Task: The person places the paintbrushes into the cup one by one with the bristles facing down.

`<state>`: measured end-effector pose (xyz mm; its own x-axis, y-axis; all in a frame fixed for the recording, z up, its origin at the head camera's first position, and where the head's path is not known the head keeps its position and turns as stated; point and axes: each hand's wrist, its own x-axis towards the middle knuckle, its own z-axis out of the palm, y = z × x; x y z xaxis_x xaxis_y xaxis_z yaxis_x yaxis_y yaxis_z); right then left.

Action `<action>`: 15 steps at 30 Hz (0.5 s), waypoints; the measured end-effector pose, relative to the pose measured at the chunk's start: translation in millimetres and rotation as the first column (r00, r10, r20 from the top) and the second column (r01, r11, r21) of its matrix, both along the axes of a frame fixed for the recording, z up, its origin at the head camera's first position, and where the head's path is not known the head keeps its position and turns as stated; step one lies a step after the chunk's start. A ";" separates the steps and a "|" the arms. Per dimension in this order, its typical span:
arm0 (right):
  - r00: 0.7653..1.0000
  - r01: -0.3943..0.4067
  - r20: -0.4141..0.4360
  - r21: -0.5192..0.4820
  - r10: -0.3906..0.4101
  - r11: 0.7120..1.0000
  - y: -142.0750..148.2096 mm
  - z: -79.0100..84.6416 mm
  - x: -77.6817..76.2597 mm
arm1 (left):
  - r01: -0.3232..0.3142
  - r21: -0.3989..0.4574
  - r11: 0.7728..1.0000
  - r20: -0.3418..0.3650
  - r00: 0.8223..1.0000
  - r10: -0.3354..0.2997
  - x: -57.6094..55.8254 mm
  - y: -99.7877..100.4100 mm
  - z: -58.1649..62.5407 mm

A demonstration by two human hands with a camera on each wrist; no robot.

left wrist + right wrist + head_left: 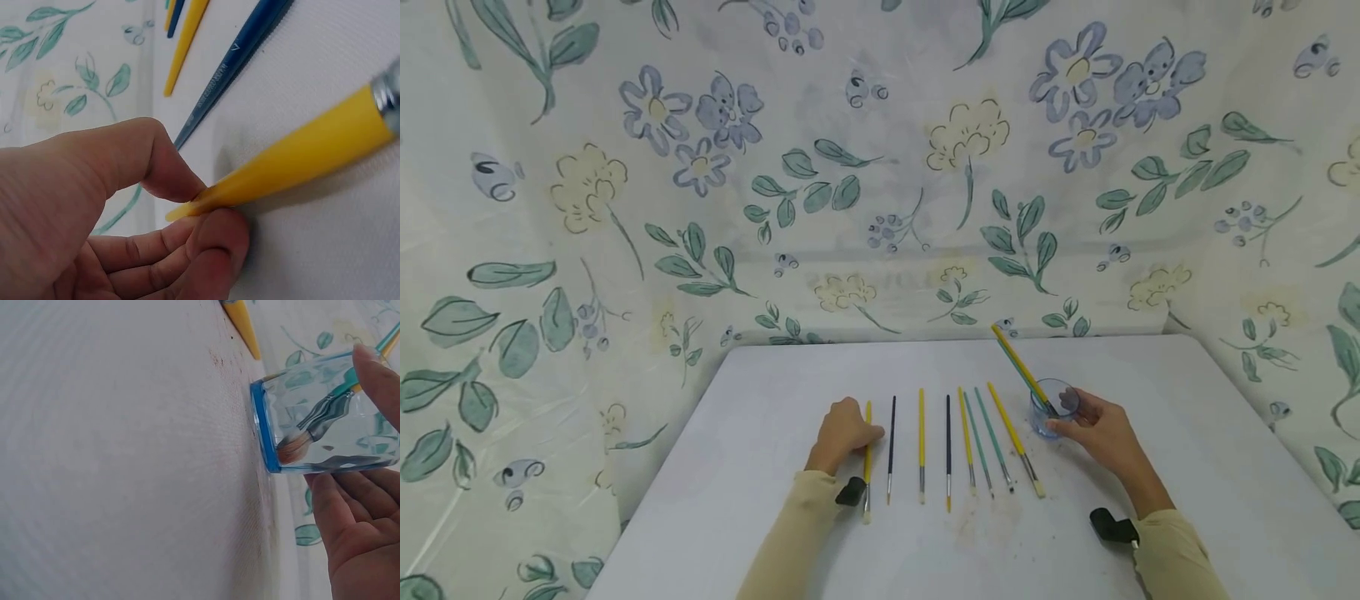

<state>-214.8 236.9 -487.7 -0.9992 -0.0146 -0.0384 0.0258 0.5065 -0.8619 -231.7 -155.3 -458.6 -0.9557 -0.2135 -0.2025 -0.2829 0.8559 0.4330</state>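
Observation:
At the left end of a row of brushes, my left hand (844,429) pinches a yellow-handled paintbrush (306,150) near its handle tip, between thumb and finger. That brush lies along the table with its bristles toward me. On the right, my right hand (1108,429) grips a clear glass (1043,425), thumb on one side and fingers on the other. The glass has a blue base (265,428). Inside it lean a yellow brush (1015,356) and a teal brush (344,384), bristles down, handles sticking out over the rim toward the upper left.
Between my hands several brushes lie side by side on the white table (715,517), among them a dark brush (892,446), a teal brush (992,433) and a yellow brush (1013,433). Reddish smudges (985,529) mark the cloth. A flower-patterned sheet (880,167) hangs behind the table.

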 end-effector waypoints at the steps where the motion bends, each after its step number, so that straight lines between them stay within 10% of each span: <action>1: 1.000 -0.002 0.001 -0.001 0.002 1.000 -0.2 0.0 0.2 | 0.005 0.007 1.000 0.000 1.000 -0.005 0.5 -1.8 -1.0; 15: 1.000 0.009 -0.007 0.013 -0.009 1.000 -0.3 -1.4 0.0 | 0.079 0.199 0.977 -0.051 0.996 -0.070 -2.7 -16.7 6.8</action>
